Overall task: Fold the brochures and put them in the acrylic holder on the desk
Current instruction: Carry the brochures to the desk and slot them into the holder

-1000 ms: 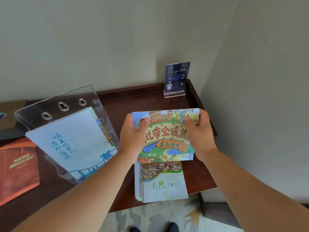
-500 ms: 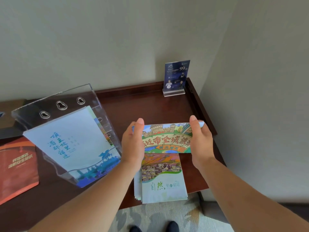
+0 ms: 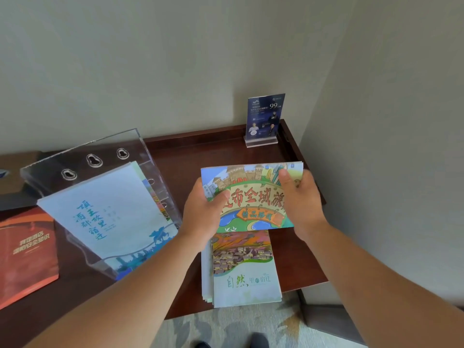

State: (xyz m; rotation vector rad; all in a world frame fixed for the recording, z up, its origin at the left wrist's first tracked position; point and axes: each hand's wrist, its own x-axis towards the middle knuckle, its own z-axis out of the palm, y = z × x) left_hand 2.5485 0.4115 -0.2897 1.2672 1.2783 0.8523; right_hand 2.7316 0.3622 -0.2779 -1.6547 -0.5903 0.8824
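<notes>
A colourful cartoon-map brochure point(image 3: 253, 197) is held flat-on toward me above the desk. My left hand point(image 3: 203, 214) grips its left edge, thumb on the front. My right hand point(image 3: 300, 197) grips its right edge the same way. Below it a stack of brochures point(image 3: 244, 280) lies on the desk, its top cover showing a village picture and green lettering, its near end over the desk's front edge. The clear acrylic holder point(image 3: 100, 159) leans at the left, with a pale blue brochure point(image 3: 105, 212) and others behind it inside.
A red booklet point(image 3: 25, 252) lies at the far left of the dark wooden desk point(image 3: 190, 156). A small blue sign in a clear stand point(image 3: 265, 121) is in the back right corner. Walls close in behind and on the right.
Half a second ago the map brochure was tipped nearly flat with my hands pressing its sides; now it is raised to face me again, with both thumbs on its front.
</notes>
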